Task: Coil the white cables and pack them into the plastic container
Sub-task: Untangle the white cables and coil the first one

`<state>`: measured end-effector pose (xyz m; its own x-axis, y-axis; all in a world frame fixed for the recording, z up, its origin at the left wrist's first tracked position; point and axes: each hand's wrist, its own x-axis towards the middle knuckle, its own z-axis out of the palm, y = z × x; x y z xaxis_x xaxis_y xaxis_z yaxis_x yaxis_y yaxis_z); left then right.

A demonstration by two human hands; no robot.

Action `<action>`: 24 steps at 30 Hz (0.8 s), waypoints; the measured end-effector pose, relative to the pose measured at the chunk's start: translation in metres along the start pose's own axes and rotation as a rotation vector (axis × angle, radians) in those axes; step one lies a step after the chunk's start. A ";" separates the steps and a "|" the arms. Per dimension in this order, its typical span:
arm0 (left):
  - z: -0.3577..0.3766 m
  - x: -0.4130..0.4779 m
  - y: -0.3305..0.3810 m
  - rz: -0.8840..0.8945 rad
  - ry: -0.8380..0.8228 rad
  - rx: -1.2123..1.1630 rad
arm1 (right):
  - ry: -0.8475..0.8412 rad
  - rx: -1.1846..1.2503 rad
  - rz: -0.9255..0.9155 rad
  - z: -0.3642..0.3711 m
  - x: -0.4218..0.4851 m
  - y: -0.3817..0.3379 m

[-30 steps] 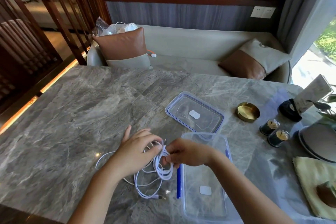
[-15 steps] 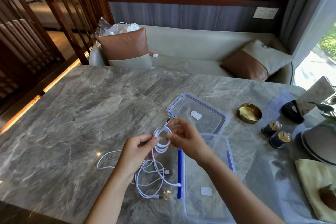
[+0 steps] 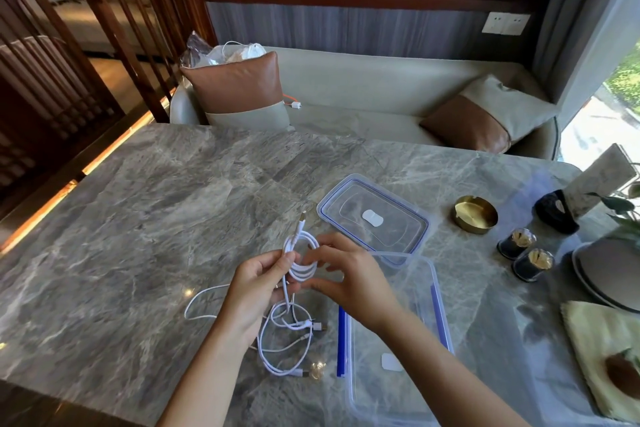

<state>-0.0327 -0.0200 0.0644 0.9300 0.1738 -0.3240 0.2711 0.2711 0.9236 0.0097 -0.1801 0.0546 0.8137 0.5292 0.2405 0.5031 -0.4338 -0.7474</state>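
Observation:
A small coil of white cable (image 3: 302, 258) is held up over the marble table between both hands, its plug end sticking up. My left hand (image 3: 256, 284) pinches the coil's left side. My right hand (image 3: 349, 276) has its fingers on the coil's right side. The cable's tail hangs down to a loose tangle of white cables (image 3: 284, 340) lying on the table under my hands. The clear plastic container (image 3: 429, 329) with blue clips stands open just right of the tangle, under my right forearm. Its clear lid (image 3: 374, 218) lies flat behind it.
A brass dish (image 3: 476, 213), two small dark jars (image 3: 526, 255), a black stand with a card (image 3: 557, 210), a grey plate (image 3: 609, 270) and a yellow cloth (image 3: 602, 354) crowd the table's right side. A bench with cushions (image 3: 242, 90) runs behind the table.
Both hands have lifted the cable off the table and away from me, and the loops have tightened into a small coil. The tail has drawn in from the left.

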 end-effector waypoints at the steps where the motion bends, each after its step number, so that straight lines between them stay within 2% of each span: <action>1: 0.000 0.000 -0.001 -0.003 0.007 0.001 | 0.018 -0.043 -0.004 0.000 0.000 0.000; 6: 0.001 0.000 -0.005 0.018 0.032 0.082 | 0.045 -0.159 -0.044 0.003 -0.003 -0.002; 11: 0.003 0.000 -0.006 0.023 0.041 0.115 | 0.061 -0.159 -0.043 0.006 -0.004 -0.002; 15: 0.006 0.000 -0.009 0.052 0.092 0.056 | 0.098 -0.033 0.007 0.012 -0.002 -0.001; 17: 0.007 0.001 -0.008 0.077 0.132 -0.023 | 0.131 0.094 0.082 0.015 0.000 -0.007; 19: 0.006 0.003 -0.005 0.116 0.204 -0.111 | 0.181 0.118 0.156 0.018 0.001 -0.011; 21: 0.003 0.005 -0.002 0.152 0.282 -0.175 | 0.066 0.082 0.274 0.018 0.004 -0.011; 22: 0.001 0.006 -0.001 0.164 0.305 -0.200 | -0.090 0.163 0.386 0.019 0.003 -0.013; 24: 0.002 0.007 0.000 0.171 0.315 -0.222 | -0.401 0.482 0.632 0.026 0.000 -0.017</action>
<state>-0.0252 -0.0204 0.0628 0.8262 0.5055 -0.2487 0.0273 0.4050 0.9139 -0.0062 -0.1537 0.0516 0.6894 0.5490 -0.4726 -0.2564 -0.4253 -0.8680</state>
